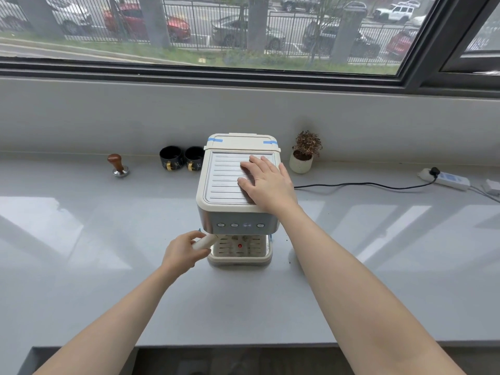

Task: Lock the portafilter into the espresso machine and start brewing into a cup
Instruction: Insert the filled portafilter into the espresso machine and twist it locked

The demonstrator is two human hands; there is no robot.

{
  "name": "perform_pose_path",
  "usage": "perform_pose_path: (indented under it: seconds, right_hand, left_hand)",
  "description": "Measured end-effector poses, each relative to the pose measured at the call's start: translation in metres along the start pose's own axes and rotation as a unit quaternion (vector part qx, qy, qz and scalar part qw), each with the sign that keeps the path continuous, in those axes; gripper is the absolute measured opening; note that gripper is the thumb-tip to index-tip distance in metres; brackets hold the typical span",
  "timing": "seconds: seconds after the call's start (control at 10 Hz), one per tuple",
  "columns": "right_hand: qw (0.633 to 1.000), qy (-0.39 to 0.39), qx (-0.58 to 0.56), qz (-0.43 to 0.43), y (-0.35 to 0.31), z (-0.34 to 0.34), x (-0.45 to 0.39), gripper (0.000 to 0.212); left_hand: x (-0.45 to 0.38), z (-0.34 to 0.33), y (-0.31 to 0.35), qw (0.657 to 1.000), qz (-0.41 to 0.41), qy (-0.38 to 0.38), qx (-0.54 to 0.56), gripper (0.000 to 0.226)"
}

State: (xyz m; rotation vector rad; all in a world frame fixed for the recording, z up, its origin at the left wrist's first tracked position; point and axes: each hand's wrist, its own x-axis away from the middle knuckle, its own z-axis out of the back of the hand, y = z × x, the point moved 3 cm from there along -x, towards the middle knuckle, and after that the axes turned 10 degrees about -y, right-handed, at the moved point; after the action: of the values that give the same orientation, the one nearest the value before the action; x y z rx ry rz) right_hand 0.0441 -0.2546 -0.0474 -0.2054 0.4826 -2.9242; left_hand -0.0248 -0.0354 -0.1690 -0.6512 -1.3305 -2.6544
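Observation:
A cream espresso machine (216,196) stands in the middle of the grey counter, with a row of round buttons (240,225) on its steel front. My left hand (181,253) grips the cream portafilter handle (204,241), which sticks out to the left from under the machine's head; the basket end is hidden. My right hand (266,182) lies flat with spread fingers on the ribbed top plate. The drip tray (238,257) below holds no cup. Two black cups (181,158) with gold handles stand behind the machine on the left.
A wood-handled tamper (118,165) stands at the back left. A small potted plant (304,152) is right of the machine. A black cord (365,184) runs to a power strip (446,179) at the far right. A window sill and wall rise behind.

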Motion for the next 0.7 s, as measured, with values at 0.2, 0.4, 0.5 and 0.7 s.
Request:
perform_pose_path:
  seconds: [0.2, 0.4, 0.5, 0.7]
  right_hand:
    - [1.000, -0.001, 0.000, -0.003, 0.000, 0.000, -0.001, 0.050]
    - [1.000, 0.002, 0.000, -0.001, 0.000, 0.000, -0.001, 0.050]
    - [1.000, 0.003, -0.003, 0.002, 0.001, 0.000, -0.001, 0.050]
    - [1.000, 0.003, -0.007, -0.003, 0.002, -0.001, -0.002, 0.050]
  left_hand:
    - [-0.009, 0.016, 0.003, 1.000, -0.001, -0.016, 0.000, 0.026]
    - [-0.011, 0.019, 0.000, 0.999, -0.009, -0.038, 0.021, 0.026]
    - [-0.011, 0.021, 0.004, 0.999, -0.015, -0.036, 0.027, 0.025]
    - [0.000, 0.007, 0.002, 0.997, -0.013, -0.028, 0.067, 0.021]
